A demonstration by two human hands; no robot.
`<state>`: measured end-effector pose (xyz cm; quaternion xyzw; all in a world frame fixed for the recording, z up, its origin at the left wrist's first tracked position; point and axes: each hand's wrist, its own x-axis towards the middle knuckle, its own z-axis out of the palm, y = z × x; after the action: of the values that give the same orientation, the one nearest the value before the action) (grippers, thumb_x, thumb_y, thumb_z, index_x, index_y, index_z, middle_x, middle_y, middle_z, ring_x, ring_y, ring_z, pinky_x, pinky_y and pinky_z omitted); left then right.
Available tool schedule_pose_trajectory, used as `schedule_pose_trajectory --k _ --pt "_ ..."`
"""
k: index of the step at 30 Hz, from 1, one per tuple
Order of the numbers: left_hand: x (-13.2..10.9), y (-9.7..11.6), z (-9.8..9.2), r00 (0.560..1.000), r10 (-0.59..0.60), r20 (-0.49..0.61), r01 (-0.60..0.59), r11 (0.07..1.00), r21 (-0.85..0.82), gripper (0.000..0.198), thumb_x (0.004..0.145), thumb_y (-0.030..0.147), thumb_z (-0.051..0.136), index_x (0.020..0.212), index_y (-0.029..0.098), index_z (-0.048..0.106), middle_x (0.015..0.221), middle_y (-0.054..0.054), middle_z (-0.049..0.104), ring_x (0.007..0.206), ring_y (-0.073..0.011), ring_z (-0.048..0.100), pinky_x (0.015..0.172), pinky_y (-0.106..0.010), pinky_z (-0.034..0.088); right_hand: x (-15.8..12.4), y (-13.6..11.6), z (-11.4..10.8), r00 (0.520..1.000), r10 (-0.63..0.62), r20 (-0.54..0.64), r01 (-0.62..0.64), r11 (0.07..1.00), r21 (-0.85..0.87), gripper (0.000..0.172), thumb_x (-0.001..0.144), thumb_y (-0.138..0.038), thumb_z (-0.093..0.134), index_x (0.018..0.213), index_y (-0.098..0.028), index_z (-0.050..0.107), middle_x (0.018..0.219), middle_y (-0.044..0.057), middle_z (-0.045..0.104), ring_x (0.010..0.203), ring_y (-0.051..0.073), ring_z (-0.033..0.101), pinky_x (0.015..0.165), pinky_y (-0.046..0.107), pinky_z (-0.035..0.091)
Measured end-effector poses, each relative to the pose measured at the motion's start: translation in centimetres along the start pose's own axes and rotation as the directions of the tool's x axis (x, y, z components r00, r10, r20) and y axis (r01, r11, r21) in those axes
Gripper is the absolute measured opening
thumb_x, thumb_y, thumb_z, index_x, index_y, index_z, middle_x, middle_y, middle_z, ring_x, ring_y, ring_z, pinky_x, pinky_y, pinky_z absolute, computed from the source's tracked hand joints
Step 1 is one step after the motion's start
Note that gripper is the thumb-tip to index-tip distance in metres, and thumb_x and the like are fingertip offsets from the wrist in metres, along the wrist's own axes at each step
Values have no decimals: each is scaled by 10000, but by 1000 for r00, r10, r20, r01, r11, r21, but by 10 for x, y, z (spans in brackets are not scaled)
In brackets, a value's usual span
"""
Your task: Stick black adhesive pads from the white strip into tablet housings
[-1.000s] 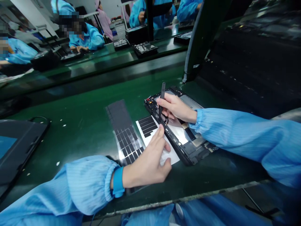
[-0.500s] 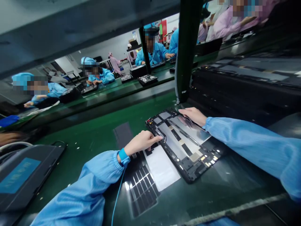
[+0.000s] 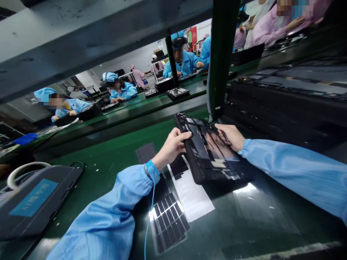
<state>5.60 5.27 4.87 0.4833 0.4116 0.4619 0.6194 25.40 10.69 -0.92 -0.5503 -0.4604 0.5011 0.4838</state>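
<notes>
Between my two hands is a black tablet housing [image 3: 199,159], its inner side with grey panels and dark strips facing up. It is tilted, with the far end higher, and a shadow lies under its near end. My left hand [image 3: 175,144] grips its left edge, thumb on top. My right hand [image 3: 232,137] holds the right edge, fingers partly hidden behind it. A blue wrist strap [image 3: 152,171] with a cord is around my left wrist. Beneath my left forearm lie a white sheet [image 3: 199,202] and a clear sheet of black rectangular stickers [image 3: 170,224].
A stack of similar housings [image 3: 284,104] stands at the right. A grey machine [image 3: 40,195] with a blue label sits at the left. A green post [image 3: 221,61] and a grey beam [image 3: 94,39] frame the view. Across the line, several co-workers sit at another bench.
Both hands have lifted and tilted the tablet housing off the bench, its near end now raised. More of the white sheet shows. The camera view has shifted slightly.
</notes>
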Motion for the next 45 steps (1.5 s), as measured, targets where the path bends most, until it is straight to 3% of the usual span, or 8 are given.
schedule_pose_trajectory --k 10,16,22,27,29,31,35,45 --pt "69 16 -88 750 259 -609 -352 935 -36 130 847 153 440 927 225 366 824 51 538 699 -52 580 662 -202 504 -1 8 1 995 -4 100 5 1000 -13 327 802 -323 519 565 -182 342 375 -76 294 273 37 279 284 176 204" --pt "99 -17 -114 643 127 -755 -220 975 -24 304 880 287 473 1151 149 456 1112 -78 516 917 -165 557 749 -341 505 -3 7 3 971 -39 237 98 966 -241 389 795 -386 529 542 -183 315 345 -78 294 220 38 290 269 180 168" --pt "90 -9 -123 880 6 -475 64 989 130 238 871 296 494 998 103 553 918 -57 595 774 -130 586 692 -301 500 3 5 3 967 -6 256 76 961 -265 393 767 -447 545 576 -192 315 347 -81 313 214 49 290 270 195 158" --pt "45 24 -69 995 12 -99 33 897 440 68 694 190 667 726 135 642 668 -19 635 629 -115 571 638 -203 430 5 -17 14 923 85 375 146 825 -546 314 833 -368 467 598 -186 367 378 -35 414 320 108 454 407 228 362" --pt "15 28 -43 996 -6 90 -45 836 547 138 589 171 740 691 154 649 658 3 641 643 -126 570 661 -202 417 2 -23 28 885 -53 462 368 686 -628 265 858 -341 423 649 -180 415 492 9 523 457 135 541 512 241 397" --pt "-13 20 -26 883 -36 468 -402 458 793 135 751 271 597 673 162 614 562 12 580 536 -115 521 560 -216 373 -4 -20 44 805 -195 560 568 526 -633 232 875 -319 386 701 -176 440 645 49 589 593 155 575 585 250 392" --pt "-41 -24 -20 859 -21 512 -507 -172 844 249 825 288 448 639 145 531 548 -44 563 504 -168 536 461 -254 306 -19 1 69 646 -258 718 763 212 -610 203 893 -310 331 788 -182 448 811 67 611 714 183 589 572 256 329" --pt "-34 -57 -39 842 70 536 -514 -202 834 274 848 314 390 638 164 483 555 0 555 503 -110 512 466 -235 278 -22 15 70 611 -229 758 788 78 -611 214 895 -319 304 769 -190 419 768 19 599 644 159 570 515 245 236"
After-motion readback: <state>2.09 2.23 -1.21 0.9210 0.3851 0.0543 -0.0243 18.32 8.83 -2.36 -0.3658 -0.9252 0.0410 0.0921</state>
